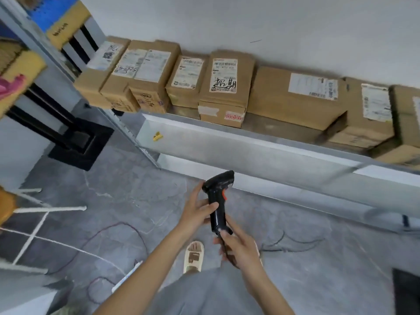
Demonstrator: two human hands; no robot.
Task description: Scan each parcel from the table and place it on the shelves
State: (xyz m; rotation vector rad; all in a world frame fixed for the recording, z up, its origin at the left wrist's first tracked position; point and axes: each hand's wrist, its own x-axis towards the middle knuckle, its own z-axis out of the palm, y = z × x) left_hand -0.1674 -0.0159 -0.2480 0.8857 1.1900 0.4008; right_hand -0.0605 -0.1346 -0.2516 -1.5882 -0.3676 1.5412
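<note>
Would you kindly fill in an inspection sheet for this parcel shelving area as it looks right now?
Surface: metal shelf, loaded along the wall; no table in view.
Job's things: row of cardboard parcels with shipping labels on the shelf; black barcode scanner with an orange trigger, held over the floor.
Clutter: yellow tag on the shelf front; white rods on the floor at left.
Fingers: left hand holds the scanner's handle; right hand grips its base and cord.
Cables: thin dark wires looped on the grey floor.
Surroundings: white wall, second rack at left, slippered foot.
</note>
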